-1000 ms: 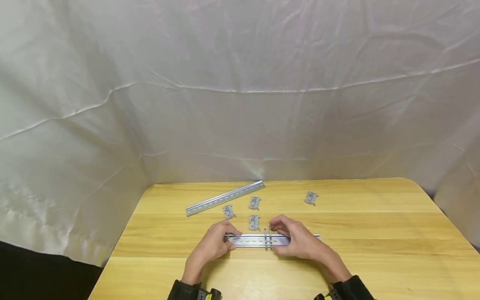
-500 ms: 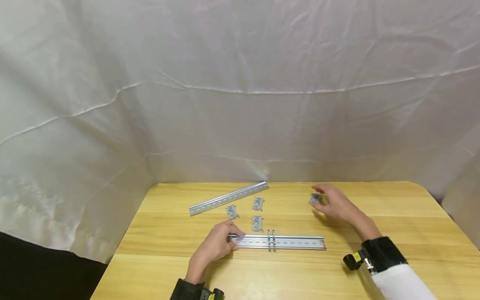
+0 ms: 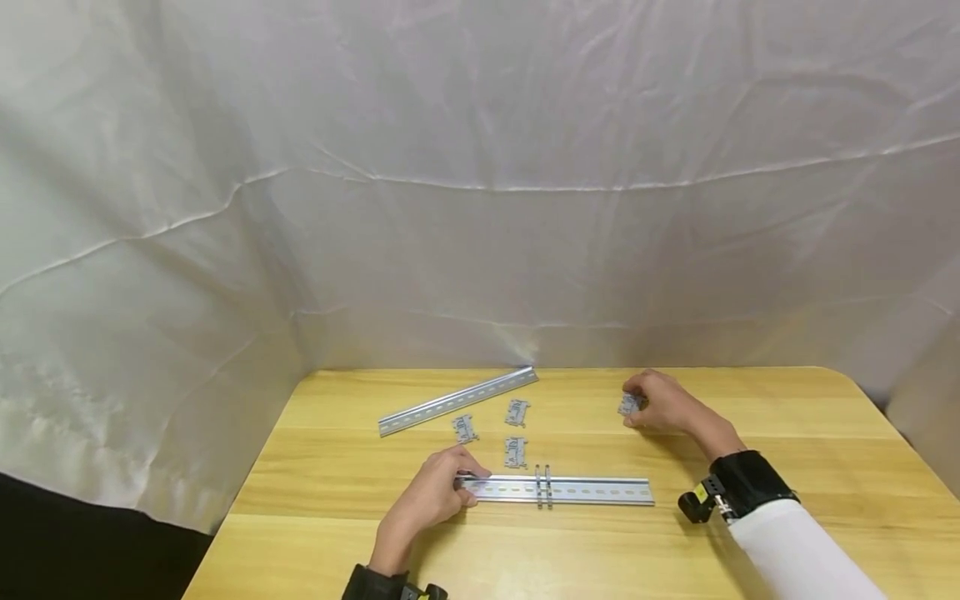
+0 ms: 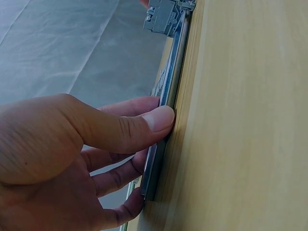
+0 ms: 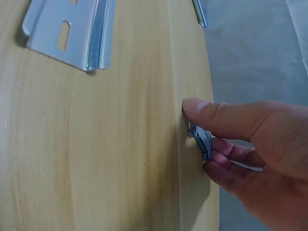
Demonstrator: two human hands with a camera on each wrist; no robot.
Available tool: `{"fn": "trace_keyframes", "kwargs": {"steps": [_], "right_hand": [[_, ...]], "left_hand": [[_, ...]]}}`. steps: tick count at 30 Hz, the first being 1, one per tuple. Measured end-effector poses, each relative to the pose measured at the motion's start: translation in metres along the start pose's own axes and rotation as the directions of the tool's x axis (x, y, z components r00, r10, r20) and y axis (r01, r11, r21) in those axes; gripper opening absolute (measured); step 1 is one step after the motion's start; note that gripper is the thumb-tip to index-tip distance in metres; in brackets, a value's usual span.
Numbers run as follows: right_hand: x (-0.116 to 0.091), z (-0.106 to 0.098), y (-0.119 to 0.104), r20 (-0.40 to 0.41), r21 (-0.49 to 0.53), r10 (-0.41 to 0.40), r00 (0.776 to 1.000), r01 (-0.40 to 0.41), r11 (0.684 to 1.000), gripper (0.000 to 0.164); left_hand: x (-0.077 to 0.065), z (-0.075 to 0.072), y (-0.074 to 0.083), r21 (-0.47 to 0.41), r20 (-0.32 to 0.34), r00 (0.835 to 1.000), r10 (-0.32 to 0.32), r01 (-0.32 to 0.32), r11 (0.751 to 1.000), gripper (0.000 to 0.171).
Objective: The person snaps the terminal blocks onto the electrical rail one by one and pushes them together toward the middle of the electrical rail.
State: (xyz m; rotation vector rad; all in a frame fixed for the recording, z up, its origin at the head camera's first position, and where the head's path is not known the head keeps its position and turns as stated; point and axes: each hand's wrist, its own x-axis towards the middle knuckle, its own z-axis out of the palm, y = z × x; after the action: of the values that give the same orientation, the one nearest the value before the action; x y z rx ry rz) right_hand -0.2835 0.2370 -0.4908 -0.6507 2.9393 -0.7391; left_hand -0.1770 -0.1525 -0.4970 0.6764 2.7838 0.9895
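A slotted metal DIN rail lies across the front of the table. My left hand grips its left end, the thumb along the near edge and the fingers on the far side. Two grey terminal blocks sit upright side by side on this rail, near its middle. Off to the back right, my right hand pinches another grey terminal block between thumb and fingers, low over the tabletop. The hand covers part of that block in the head view.
Three loose terminal blocks, including one just behind the rail, lie around the table's middle. A second DIN rail rests at a slant along the back left. Pale cloth hangs behind the wooden table.
My right hand has left the front rail, reached to the back right, and its thumb and fingers have drawn in on the terminal block there. The left hand keeps its grip on the rail.
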Motion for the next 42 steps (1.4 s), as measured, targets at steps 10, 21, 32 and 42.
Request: {"fn": "trace_keyframes", "kwargs": {"steps": [10, 21, 32, 42], "right_hand": [[0.001, 0.0, 0.001, 0.013, -0.017, -0.005, 1.0, 0.006, 1.0, 0.041], [-0.032, -0.015, -0.016, 0.005, -0.012, -0.058, 0.998, 0.058, 0.998, 0.044], [-0.09, -0.011, -0.034, -0.091, 0.082, -0.09, 0.992, 0.097, 0.992, 0.049], [-0.112, -0.011, -0.038, -0.061, 0.212, -0.04, 0.997, 0.052, 0.976, 0.044]], "left_hand": [[-0.001, 0.001, 0.002, 0.002, 0.0, 1.0, 0.001, -0.001, 1.0, 0.035], [0.001, -0.001, 0.003, -0.012, 0.005, 1.0, -0.001, 0.001, 1.0, 0.035], [-0.003, 0.001, 0.001, -0.008, -0.013, 1.0, 0.013, -0.014, 1.0, 0.035], [-0.001, 0.0, 0.002, -0.007, -0.006, 1.0, 0.013, -0.013, 1.0, 0.035]]}}
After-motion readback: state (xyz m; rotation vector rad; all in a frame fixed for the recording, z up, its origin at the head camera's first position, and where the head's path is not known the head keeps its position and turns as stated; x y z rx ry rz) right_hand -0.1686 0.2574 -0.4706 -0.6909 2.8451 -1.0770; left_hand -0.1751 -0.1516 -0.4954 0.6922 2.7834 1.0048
